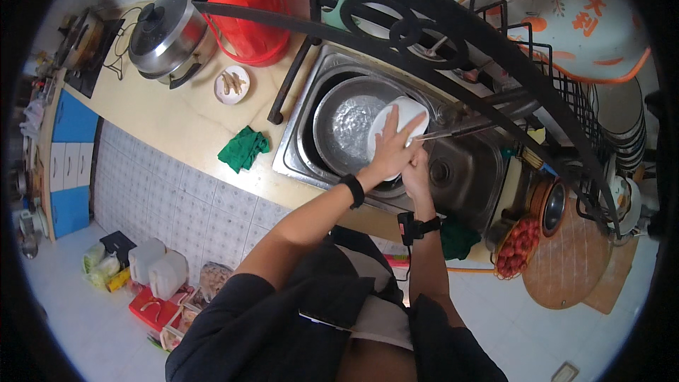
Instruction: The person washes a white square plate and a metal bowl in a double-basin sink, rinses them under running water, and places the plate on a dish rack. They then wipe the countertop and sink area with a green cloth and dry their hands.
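Observation:
Over the sink's left basin, a white bowl (401, 109) is tilted above a round metal basin (331, 135) of water. My left hand (393, 147) grips the bowl from above, its fingers spread across the white surface. Close against it, my right hand (416, 174) is curled at the bowl's right side; whether its fingers grip the rim is hidden. A thin stream of water (451, 130) runs from the faucet (504, 109) towards my hands. Both wrists wear black bands.
A black metal rack (339, 26) arches over the sink (293, 156). Left on the counter are a green cloth (244, 149), a small dish (225, 96), a lidded pot (164, 37) and a red bucket (249, 21). A basket of red produce (520, 249) and a round wooden board (565, 270) stand right.

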Available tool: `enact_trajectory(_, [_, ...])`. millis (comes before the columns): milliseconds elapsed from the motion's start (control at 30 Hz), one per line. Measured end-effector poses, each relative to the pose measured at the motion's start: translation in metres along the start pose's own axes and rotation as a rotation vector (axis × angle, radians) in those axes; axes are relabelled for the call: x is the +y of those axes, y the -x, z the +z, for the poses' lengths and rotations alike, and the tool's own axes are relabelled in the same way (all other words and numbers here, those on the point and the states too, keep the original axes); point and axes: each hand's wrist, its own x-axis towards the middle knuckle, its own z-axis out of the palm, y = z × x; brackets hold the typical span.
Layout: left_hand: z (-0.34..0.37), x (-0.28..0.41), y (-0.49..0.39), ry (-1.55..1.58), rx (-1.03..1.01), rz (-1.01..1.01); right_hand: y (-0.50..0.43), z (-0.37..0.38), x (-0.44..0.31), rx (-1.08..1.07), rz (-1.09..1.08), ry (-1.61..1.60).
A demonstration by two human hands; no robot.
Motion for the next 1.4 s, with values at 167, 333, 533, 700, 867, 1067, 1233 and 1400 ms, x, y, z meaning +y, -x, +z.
enact_trajectory(167, [-0.016, 0.003, -0.025, 0.461, 0.040, -0.269, 0.013, -0.005, -0.012, -0.115, -0.152, 0.282])
enact_trajectory(333, [-0.015, 0.012, 0.008, 0.644, 0.017, -0.320, 0.019, 0.013, -0.025, -0.050, -0.102, 0.710])
enact_trajectory(533, [-0.025, -0.017, 0.023, 0.919, 0.204, -0.427, 0.031, 0.014, -0.012, -0.153, -0.411, 0.700])
enact_trajectory(700, [-0.045, -0.054, 0.046, 1.055, 0.138, -0.511, 0.019, -0.027, 0.008, -0.261, -0.577, 0.950])
enact_trajectory(867, [-0.038, -0.064, 0.060, 1.082, 0.015, -0.603, -0.036, -0.012, 0.015, -0.063, -0.540, 1.059])
enact_trajectory(1067, [-0.032, -0.065, 0.049, 1.276, -0.042, -0.491, -0.028, 0.031, 0.020, -0.263, -0.695, 1.026])
enact_trajectory(1233, [-0.039, -0.069, 0.045, 1.161, -0.037, -0.612, -0.013, -0.029, 0.008, -0.382, -0.632, 1.300])
enact_trajectory(1400, [-0.029, -0.068, 0.040, 1.097, -0.109, -0.628, -0.031, 0.000, 0.011, -0.218, -0.579, 1.330])
